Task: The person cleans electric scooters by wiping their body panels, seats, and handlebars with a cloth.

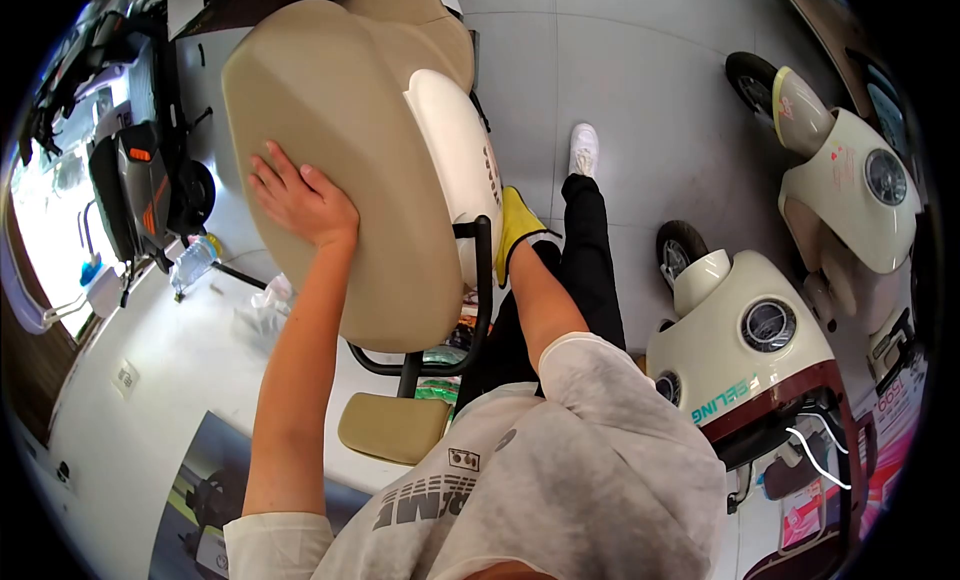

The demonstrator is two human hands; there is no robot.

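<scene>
My left hand (pixel 303 202) lies flat on the tan scooter seat (pixel 370 180), its fingers spread. A yellow cloth (pixel 516 225) with dark edging covers most of my right hand (pixel 518 252), hiding the fingers. With it I hold the cloth beside the scooter's cream side panel (pixel 455 145), near the black grab rail (pixel 485 280). Whether the cloth touches the panel is hard to tell. Dark lettering runs along the panel. Behind the seat is a small tan backrest pad (pixel 395 427).
Two cream scooters stand to the right, the nearer scooter (pixel 745 330) with green lettering. A dark scooter (pixel 150 190) is at the left. A plastic bottle (pixel 195 263) and a clear plastic bag (pixel 265 315) sit at the left. My white shoe (pixel 584 150) is on grey floor tiles (pixel 640 110).
</scene>
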